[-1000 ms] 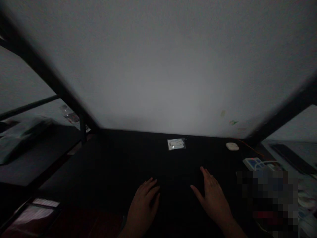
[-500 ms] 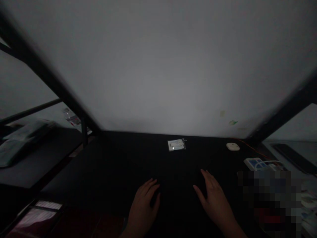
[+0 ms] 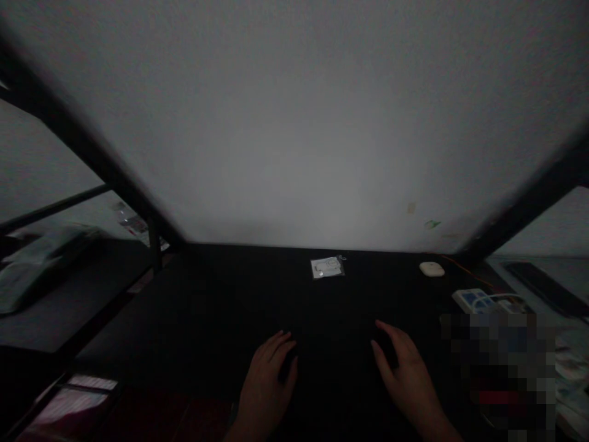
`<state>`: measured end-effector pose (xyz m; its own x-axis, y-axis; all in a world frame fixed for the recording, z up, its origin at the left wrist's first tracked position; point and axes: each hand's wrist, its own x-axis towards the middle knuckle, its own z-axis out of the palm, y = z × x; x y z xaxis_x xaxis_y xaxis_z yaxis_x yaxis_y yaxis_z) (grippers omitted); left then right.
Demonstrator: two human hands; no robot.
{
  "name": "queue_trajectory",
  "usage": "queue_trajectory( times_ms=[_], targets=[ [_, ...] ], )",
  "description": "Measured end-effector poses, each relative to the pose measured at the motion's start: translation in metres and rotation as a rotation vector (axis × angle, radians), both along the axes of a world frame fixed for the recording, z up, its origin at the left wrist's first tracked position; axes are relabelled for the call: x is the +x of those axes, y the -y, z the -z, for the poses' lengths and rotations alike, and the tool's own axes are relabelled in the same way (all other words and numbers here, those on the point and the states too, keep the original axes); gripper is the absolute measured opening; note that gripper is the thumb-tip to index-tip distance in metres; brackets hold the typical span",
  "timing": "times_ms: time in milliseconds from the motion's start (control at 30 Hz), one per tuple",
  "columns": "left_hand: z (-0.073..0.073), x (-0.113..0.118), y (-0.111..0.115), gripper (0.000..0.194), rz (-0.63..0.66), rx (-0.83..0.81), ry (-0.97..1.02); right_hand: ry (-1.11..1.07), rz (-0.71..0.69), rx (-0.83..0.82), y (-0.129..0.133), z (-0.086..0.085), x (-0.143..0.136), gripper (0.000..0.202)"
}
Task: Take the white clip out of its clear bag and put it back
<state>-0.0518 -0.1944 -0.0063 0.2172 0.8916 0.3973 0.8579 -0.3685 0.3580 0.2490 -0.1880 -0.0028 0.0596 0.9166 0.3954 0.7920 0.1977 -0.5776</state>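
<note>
My left hand (image 3: 269, 377) rests on the black tabletop (image 3: 221, 301) near its front, fingers bent and thumb apart, with nothing in it. To the right of it lies my right hand (image 3: 405, 368), its thumb and fingers spread and holding nothing. Beyond both hands, close to the wall, a small clear pouch (image 3: 327, 267) lies flat with a white printed card inside and a little ring at its corner. A white earbud case (image 3: 431, 269) sits farther right, beyond my right hand.
A white and blue power strip (image 3: 473, 301) with cables stands at the right, beside a pixelated patch. Dark sloping bars (image 3: 83, 153) flank the pale wall (image 3: 304, 135). Plastic-wrapped items (image 3: 41, 264) lie on the left surface, and a dark keyboard-like bar (image 3: 547, 288) at far right.
My right hand has shifted slightly to the right, its thumb now nearer the fingers. My left hand stays in place. The view has tilted very slightly.
</note>
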Motion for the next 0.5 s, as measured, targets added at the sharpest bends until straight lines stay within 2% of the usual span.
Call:
queue_trajectory(
  times_ms=[167,300,500],
  targets=[
    [0.002,-0.001,0.000,0.029,-0.006,-0.026,0.015,-0.003,0.002,0.025,-0.002,-0.002,-0.001,0.033],
    [-0.001,0.000,-0.005,0.041,-0.019,-0.086,0.046,-0.003,0.012,0.038,0.000,-0.004,-0.001,0.032],
    [-0.008,0.007,-0.039,0.049,0.033,-0.121,0.079,-0.013,-0.022,0.047,-0.012,-0.004,0.003,0.033]
  ],
)
